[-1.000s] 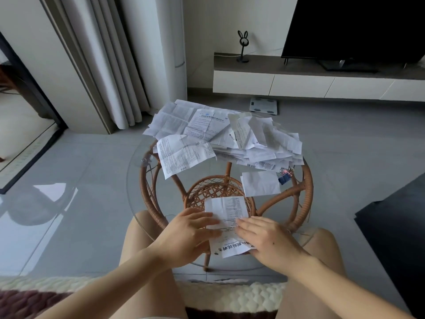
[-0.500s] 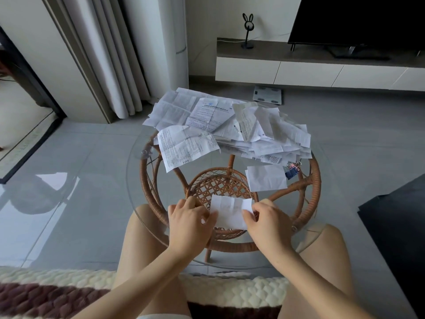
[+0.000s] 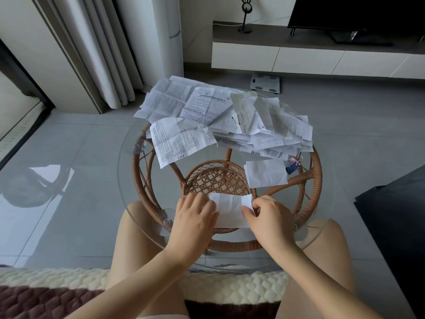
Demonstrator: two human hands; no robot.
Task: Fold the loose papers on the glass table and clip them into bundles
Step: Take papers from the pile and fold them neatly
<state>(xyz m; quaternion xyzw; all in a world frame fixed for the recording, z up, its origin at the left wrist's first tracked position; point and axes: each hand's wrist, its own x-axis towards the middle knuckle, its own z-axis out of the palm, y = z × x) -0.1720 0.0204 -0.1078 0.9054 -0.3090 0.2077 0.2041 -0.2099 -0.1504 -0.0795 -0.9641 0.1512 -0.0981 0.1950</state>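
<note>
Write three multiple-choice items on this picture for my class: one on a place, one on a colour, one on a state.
1. Where does the folded white sheet lie?
A) on the glass table, beside the binder clips
B) on the floor
C) on the TV shelf

2. What colour is the table's wicker frame?
A) black
B) brown
C) white

3. What are the left hand and the right hand doing?
A) resting on the knees
B) lifting a clip
C) holding the small paper between them

Answers: 1 A, the sheet lies right next to the clips; 2 B, brown cane shows through the glass; 3 C, each hand grips one end of the paper.
</note>
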